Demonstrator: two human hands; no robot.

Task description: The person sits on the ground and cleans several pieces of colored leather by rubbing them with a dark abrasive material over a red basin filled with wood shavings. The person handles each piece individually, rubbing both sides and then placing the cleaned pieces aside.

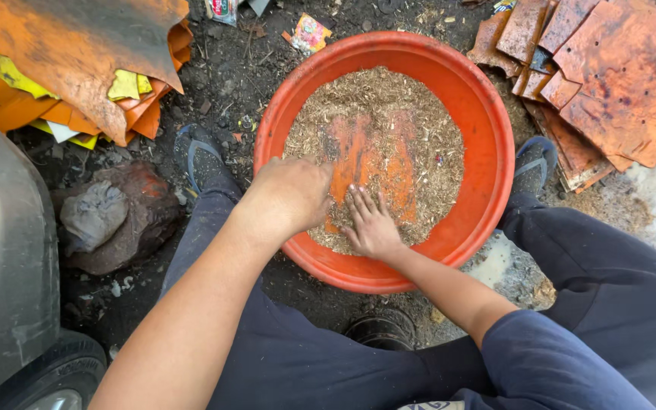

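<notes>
Two hands (pixel 290 199) (pixel 371 224) in one orange basin (pixel 487 114).

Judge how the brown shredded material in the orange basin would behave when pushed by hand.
The shredded material looks loose and dry, so it probably slides rather than clumps: bare orange streaks show by the right hand. It seems light and likely to scatter. The left hand rests on it inside the basin.

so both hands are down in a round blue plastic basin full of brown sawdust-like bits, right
Not quite: the head view shows the round plastic basin is orange, not blue. Both the left hand and right hand are indeed down in its brown sawdust-like bits.
</notes>
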